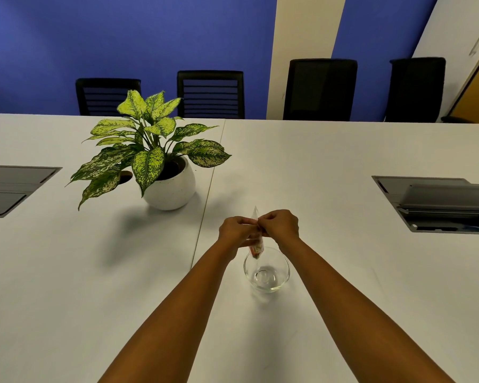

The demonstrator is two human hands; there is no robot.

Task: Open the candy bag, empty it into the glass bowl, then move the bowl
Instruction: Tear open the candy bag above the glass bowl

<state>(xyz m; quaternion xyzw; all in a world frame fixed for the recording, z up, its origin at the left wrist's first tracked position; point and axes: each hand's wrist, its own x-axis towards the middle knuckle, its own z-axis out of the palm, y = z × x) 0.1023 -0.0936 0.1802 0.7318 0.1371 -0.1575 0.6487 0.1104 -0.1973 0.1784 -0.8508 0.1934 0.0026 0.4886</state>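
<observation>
- Bag (pixel 256 246) hangs just above the bowl (pixel 266 269), its top pinched between both hands.
- Left hand (pixel 237 229) and right hand (pixel 280 225) have fingers closed on it.
- Opening step; bowl looks empty.
- Next: pull apart, tip in.
- Plant (pixel 150 153) sits well beyond the bowl, leftward.

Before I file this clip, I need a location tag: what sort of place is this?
Most likely an office meeting room. A long white table has flip-up cable boxes set into it, black office chairs line its far side, and a potted plant sits as decoration.
</observation>
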